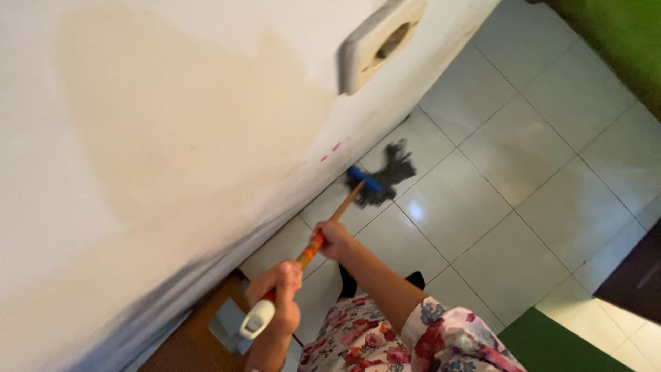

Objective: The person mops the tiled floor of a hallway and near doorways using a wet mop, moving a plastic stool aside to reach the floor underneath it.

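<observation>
I hold a mop with both hands. My left hand is closed around the upper end of the wooden handle, just below its white end grip. Farther down the handle, my right hand grips it, with a floral sleeve on that arm. A blue clamp joins the handle to the dark grey mop head, which lies spread on the white tiled floor at the foot of the wall.
A white and beige wall fills the left, with a wall socket and small pink marks. A green mat lies bottom right beside dark furniture. A brown wooden surface is bottom left.
</observation>
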